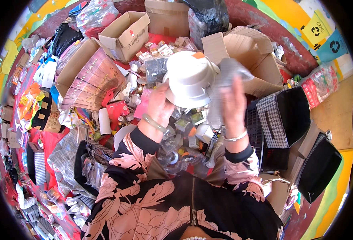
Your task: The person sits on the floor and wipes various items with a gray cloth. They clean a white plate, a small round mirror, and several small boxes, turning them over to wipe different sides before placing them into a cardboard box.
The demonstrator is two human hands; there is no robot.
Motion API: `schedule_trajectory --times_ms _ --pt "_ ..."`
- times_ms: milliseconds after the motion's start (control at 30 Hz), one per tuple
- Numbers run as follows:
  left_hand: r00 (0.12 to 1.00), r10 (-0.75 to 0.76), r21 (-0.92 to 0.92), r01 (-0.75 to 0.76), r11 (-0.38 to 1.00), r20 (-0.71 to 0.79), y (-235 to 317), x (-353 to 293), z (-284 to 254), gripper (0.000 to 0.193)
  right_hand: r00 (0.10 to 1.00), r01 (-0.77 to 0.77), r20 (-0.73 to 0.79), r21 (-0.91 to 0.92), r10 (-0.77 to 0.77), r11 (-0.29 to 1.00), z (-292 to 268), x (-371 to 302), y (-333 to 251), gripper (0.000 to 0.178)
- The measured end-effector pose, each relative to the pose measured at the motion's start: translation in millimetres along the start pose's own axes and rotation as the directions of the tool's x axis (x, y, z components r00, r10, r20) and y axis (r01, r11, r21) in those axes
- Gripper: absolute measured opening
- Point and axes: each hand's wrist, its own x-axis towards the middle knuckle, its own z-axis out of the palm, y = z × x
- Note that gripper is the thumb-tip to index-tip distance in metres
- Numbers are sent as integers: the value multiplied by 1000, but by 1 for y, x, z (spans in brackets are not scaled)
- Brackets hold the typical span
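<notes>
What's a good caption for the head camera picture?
Left hand grips a white container; blurred right hand holds a gray item.

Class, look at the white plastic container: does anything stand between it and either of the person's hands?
Yes, on the right: a blurred grey, cloth-like piece shows between the container and the right hand. The left hand holds the container's left side with nothing visible between.
</notes>
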Motion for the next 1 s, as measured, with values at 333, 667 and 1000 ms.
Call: schedule_trajectory --times_ms 333,667,1000 --pt "988 -154 173 153 973 -8 6 -9 11 39 967 -3 252 132 -30 991 -13 24 -16 54" --pt "979 -197 41 200 979 -53 3 1 -5 37 606 -240 -436 696 665 676 -65 36 22 26" --pt "985 159 -15 -158 987 65 5 -9 15 38 713 -147 7 979 701 140 -76 29 29 42"
